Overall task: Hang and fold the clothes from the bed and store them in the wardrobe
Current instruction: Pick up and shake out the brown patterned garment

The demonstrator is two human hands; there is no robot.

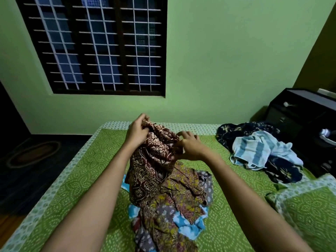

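Note:
A maroon garment with a cream print [151, 166] hangs lifted above the bed [76, 179]. My left hand [137, 130] grips its bunched top edge, and my right hand [189, 148] pinches the cloth lower on the right side. Under it lies a heap of clothes [174, 206]: an olive patterned piece, a grey printed one and a light blue one. A second pile sits at the bed's far right, with a blue-and-white striped towel [254, 150] on a dark navy floral garment [283, 171]. No wardrobe is in view.
A green printed bedspread covers the bed, with a matching pillow [309, 210] at the right. A dark cabinet with drawers [298, 113] stands past the right corner. A barred window [98, 46] fills the green wall ahead. An oval rug [34, 153] lies on the dark floor at left.

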